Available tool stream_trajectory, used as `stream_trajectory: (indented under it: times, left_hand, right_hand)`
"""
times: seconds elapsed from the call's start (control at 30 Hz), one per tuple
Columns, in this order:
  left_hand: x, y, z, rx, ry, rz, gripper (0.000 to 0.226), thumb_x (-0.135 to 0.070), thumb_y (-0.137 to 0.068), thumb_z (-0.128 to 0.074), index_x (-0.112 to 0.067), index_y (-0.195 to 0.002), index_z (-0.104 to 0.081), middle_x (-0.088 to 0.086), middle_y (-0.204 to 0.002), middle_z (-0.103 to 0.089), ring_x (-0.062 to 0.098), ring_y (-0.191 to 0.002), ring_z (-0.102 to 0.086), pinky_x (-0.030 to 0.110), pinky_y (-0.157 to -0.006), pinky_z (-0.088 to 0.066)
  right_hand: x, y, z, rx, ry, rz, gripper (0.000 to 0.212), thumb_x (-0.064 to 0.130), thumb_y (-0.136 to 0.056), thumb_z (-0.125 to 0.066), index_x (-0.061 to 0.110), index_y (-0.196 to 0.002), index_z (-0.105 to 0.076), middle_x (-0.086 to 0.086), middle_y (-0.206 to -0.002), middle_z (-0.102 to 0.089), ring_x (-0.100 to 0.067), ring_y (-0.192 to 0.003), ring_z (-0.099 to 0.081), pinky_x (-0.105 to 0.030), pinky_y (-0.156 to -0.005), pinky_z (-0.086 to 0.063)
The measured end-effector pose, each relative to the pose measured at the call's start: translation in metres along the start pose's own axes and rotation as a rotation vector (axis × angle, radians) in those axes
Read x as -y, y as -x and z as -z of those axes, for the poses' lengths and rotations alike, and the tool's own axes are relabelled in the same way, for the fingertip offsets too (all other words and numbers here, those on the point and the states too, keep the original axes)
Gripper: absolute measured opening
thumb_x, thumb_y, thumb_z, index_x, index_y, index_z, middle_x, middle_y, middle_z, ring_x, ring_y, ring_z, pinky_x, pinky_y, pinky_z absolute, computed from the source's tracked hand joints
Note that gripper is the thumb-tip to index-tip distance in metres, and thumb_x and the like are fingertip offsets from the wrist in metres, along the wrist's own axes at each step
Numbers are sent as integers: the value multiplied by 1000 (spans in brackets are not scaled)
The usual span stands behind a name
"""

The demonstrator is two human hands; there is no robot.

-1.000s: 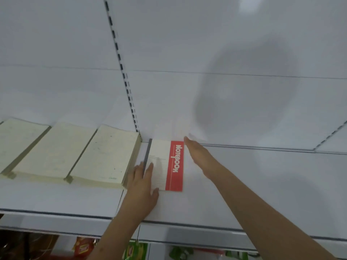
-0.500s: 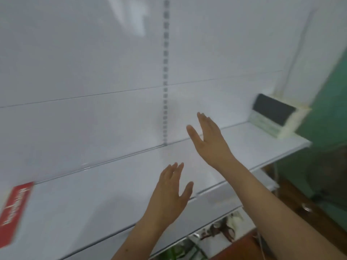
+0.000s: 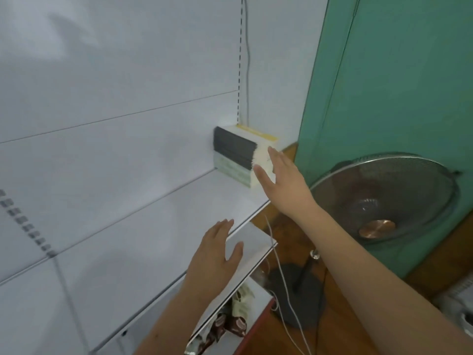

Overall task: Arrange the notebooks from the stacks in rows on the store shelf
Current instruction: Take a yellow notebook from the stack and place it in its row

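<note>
Nearby: fan point(image 3: 384, 198), green wall point(image 3: 409, 73) | notebook stack point(image 3: 243, 157) unobstructed | hands spread, empty

Notebook stack point(image 3: 239, 156) sits at the shelf's point(image 3: 143, 226) right end (seemingly against the back panel).

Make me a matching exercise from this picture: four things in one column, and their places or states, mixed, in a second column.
1. stack of cream notebooks with dark grey spines
2. left hand
3. right hand
4. round metal-grille fan

a. stands on the wooden floor
b. open, reaches to the stack's near end
c. open, above the shelf's front edge
d. at the white shelf's far end

Pairs: 1-d, 2-c, 3-b, 4-a
</note>
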State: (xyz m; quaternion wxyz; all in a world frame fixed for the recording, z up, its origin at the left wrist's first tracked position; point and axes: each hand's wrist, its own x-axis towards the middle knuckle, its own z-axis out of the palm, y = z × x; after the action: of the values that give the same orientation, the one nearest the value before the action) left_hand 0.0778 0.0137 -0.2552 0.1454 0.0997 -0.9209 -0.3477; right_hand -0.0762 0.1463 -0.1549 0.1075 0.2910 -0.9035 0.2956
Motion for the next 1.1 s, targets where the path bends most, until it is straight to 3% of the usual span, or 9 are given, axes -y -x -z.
stream_trajectory:
  times: [0.43, 0.53, 0.6, 0.67, 0.73, 0.8, 0.87, 0.97, 1.1]
  left_hand:
    - [18, -191, -47, 29, -292, 62, 60, -46, -100, -48, -24, -153, -31, -2, -161, -30, 15, -151, -19, 34, -121, -22]
    - [15, -201, -53, 11, -235, 110, 59, -50, -99, -45, -24, -151, -36, -3, -159, -34, 15, -149, -24, 34, -122, -22]
    - [11, -207, -51, -94, -120, 157, 58, -54, -96, -42, -22, -145, -48, -2, -151, -45, 15, -142, -36, 29, -118, -25]
    - [0, -219, -43, -244, 61, 269, 55, -54, -96, -39, -20, -135, -59, -2, -140, -57, 14, -130, -50, 26, -112, -32]
    - [-19, -235, -32, -339, 439, 411, 47, -49, -101, -38, -20, -130, -62, -3, -129, -64, 14, -119, -59, 28, -104, -40]
    - [-38, -249, -22, -329, 959, 476, 43, -47, -103, -39, -19, -126, -63, 3, -120, -70, 16, -106, -68, 33, -96, -51]
    - [-48, -256, -14, -375, 1186, 495, 36, -35, -104, -44, -12, -122, -65, 8, -111, -74, 20, -97, -72, 34, -87, -56]
    - [-41, -254, -8, -582, 1212, 528, 29, -10, -101, -47, -8, -126, -61, 8, -111, -75, 24, -99, -72, 34, -78, -60]
    - [-21, -235, 0, -817, 1154, 606, 23, -23, -101, -52, -20, -123, -60, -6, -98, -76, 11, -85, -73, 28, -65, -56]
  right_hand:
    - [-105, -192, -63, 182, 371, 155, 77, 60, -99, -30, 14, -158, -10, -6, -165, -13, -22, -152, -8, -44, -124, -9]
    - [-112, -206, -81, 198, 289, 174, 74, 62, -99, -31, 14, -155, -27, -7, -161, -28, -22, -150, -19, -40, -123, -10]
    - [-107, -200, -85, 68, 174, 213, 57, 51, -101, -42, 13, -143, -50, -8, -147, -50, -22, -139, -42, -37, -121, -21]
    - [-103, -187, -90, -205, 61, 290, 36, 33, -98, -55, 10, -120, -70, -10, -122, -69, -24, -116, -64, -38, -109, -41]
    - [-100, -170, -92, -356, -41, 363, 31, 26, -98, -54, 8, -111, -75, -11, -111, -73, -23, -105, -70, -40, -102, -50]
    - [-95, -149, -94, -279, -87, 448, 36, 28, -101, -47, 8, -116, -73, -10, -117, -72, -21, -113, -66, -40, -105, -47]
    - [-89, -131, -94, -202, -183, 558, 38, 30, -103, -45, 9, -119, -71, -7, -122, -70, -17, -120, -62, -39, -111, -40]
    - [-86, -126, -87, -129, -360, 613, 45, 41, -104, -42, 11, -120, -70, -3, -123, -70, -14, -120, -61, -39, -112, -37]
    - [-92, -170, -80, -79, -246, 340, 50, 40, -103, -42, 11, -142, -50, -6, -143, -54, -19, -133, -48, -40, -115, -33]
